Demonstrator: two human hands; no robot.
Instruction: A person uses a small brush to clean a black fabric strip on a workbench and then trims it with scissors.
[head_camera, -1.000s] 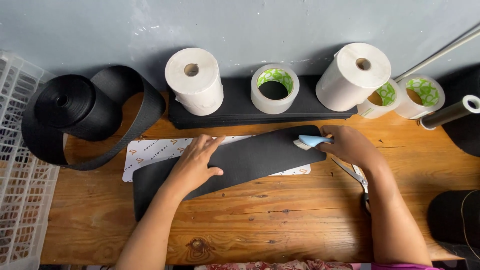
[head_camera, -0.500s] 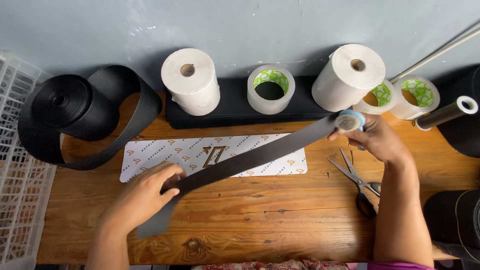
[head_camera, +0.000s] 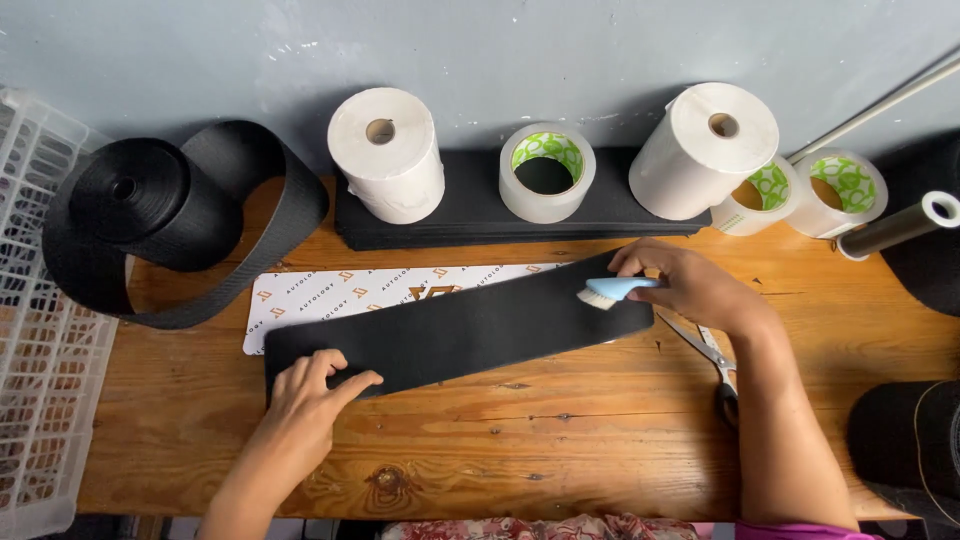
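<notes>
Our right forearm covers the middle of the scissors at centre right, so only the blades and part of a dark handle show, and the black strip hides much of the white patterned sheet under it, while the white plastic crate is cut off by the left edge and dark shapes at lower right are too cropped to make out. The strip is long, flat and matte with rounded corners, lying slightly tilted across the middle of the frame on the grainy, knotted wooden table. Our left hand, lower left of centre, lies palm down with fingers spread a little, their tips pressing the strip's left end. Our right hand, right of centre, has its fingers curled closed around a small light-blue brush whose pale bristles touch the strip's right end. Along the grey wall stand a coil of black webbing at upper left, two white paper rolls and clear tape rolls on a stack of black sheets
</notes>
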